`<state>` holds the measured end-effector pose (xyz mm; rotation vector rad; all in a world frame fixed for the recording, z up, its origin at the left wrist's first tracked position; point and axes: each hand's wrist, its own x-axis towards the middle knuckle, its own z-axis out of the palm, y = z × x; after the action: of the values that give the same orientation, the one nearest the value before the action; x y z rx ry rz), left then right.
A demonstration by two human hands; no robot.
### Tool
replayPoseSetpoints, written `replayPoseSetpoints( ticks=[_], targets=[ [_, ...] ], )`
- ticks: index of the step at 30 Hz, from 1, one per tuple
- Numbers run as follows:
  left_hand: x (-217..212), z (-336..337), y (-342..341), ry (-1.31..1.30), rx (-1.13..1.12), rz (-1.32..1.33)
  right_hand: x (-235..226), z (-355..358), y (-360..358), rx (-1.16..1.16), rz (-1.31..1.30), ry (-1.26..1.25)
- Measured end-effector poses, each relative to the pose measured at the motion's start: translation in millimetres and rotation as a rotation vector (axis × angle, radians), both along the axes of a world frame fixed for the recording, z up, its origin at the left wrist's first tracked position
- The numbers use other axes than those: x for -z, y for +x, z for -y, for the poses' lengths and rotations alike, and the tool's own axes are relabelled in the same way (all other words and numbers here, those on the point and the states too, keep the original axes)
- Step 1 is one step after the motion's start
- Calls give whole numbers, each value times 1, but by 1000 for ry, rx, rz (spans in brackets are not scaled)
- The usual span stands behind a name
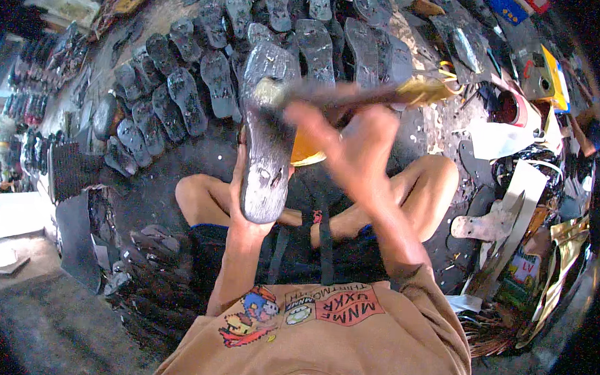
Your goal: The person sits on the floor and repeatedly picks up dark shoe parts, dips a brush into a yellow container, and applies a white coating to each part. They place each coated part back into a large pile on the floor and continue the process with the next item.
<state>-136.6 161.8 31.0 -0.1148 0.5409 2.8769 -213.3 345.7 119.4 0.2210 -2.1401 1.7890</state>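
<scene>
A long black sandal sole (267, 165), shiny along its lower half, stands lengthwise in front of me. My left hand (251, 227) grips it from beneath, its fingers partly hidden behind the heel end. Over the upper part of the sole, my right hand (361, 140) is closed around a dark-handled tool (350, 96), smeared by motion. A pale rounded lump (270, 93) at the tool's left end lies against the sole; I cannot make out the tool's exact kind. Behind the sole's right edge shows part of an orange thing with a yellow rim (307, 147).
Rows of black soles (188, 101) cover the floor beyond my crossed legs. To the right lie a pale sole (481, 228), a white sheet (505, 139) and a red-and-white container (512, 108). A dark heap of scraps (154, 275) sits at my left.
</scene>
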Motion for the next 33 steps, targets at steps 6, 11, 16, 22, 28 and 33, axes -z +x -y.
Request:
replayPoseSetpoints(
  ticks=[6, 11, 16, 22, 28, 33],
  targets=[
    [57, 27, 9, -300, 181, 310, 17, 2, 63, -283, 22, 149],
    [9, 17, 47, -556, 138, 177, 64, -70, -53, 353, 116, 153],
    [-23, 91, -122, -823, -308, 51, 157, -104, -59, 442, 221, 310],
    [130, 165, -264, -726, -375, 328, 145, -69, -57, 358, 318, 214],
    [129, 147, -231, -1120, -353, 399, 177, -77, -63, 399, 248, 387],
    [3, 243, -63, -1907, -716, 186, 173, -123, -64, 564, 275, 596]
  ],
)
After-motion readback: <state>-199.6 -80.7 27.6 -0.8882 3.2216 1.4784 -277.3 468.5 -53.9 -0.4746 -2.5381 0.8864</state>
